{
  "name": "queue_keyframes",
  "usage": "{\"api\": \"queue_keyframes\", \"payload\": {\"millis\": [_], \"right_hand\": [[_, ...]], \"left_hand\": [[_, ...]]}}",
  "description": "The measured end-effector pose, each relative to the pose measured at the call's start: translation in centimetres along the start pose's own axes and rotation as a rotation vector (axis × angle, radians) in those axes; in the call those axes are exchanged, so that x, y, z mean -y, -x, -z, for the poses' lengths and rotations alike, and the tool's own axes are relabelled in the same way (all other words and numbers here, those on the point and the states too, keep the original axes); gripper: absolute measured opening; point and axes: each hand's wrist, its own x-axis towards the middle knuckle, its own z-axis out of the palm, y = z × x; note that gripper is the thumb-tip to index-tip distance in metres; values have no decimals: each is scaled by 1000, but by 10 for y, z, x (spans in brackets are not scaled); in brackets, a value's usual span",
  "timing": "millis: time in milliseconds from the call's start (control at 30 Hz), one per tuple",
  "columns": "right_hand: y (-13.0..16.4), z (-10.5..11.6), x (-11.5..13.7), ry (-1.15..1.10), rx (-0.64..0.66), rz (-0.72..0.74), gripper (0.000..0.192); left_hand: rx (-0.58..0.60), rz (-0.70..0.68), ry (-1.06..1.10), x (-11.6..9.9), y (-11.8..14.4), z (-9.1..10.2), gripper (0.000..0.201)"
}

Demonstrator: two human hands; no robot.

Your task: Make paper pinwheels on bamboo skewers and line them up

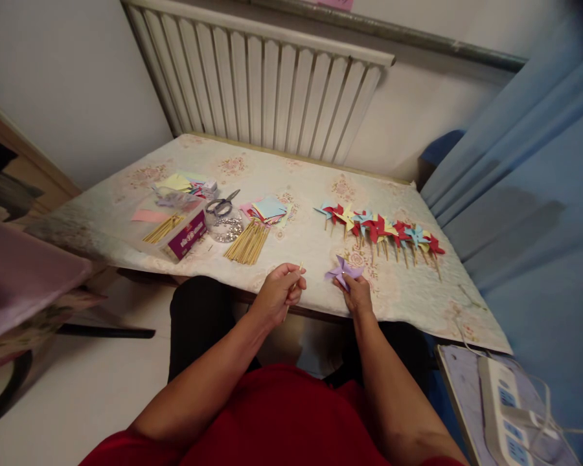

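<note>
My left hand point(278, 292) is closed around a thin wooden stick point(298, 268) whose tip pokes up above the fingers, at the table's near edge. My right hand point(355, 294) pinches a purple paper pinwheel point(342, 270) just to the right of it, resting on the tablecloth. A row of finished pinwheels point(381, 230) in red, yellow and blue lies on sticks further back to the right.
A bundle of wooden sticks point(247, 243), a stack of coloured paper squares point(268, 209), scissors point(222, 204) over a clear bag of pins, and an open box point(182, 234) lie at left. A radiator stands behind the table point(291, 175). A power strip point(508, 408) sits at lower right.
</note>
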Motion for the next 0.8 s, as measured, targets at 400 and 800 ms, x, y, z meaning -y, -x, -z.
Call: {"api": "queue_keyframes", "payload": {"millis": [400,800], "right_hand": [[0,0,-1,-21,-8,-1,33],[2,-1,1,-11,-26,8,31]], "left_hand": [[8,3,8,2,0,3,21],[0,6,16,3,-1,5,21]]}}
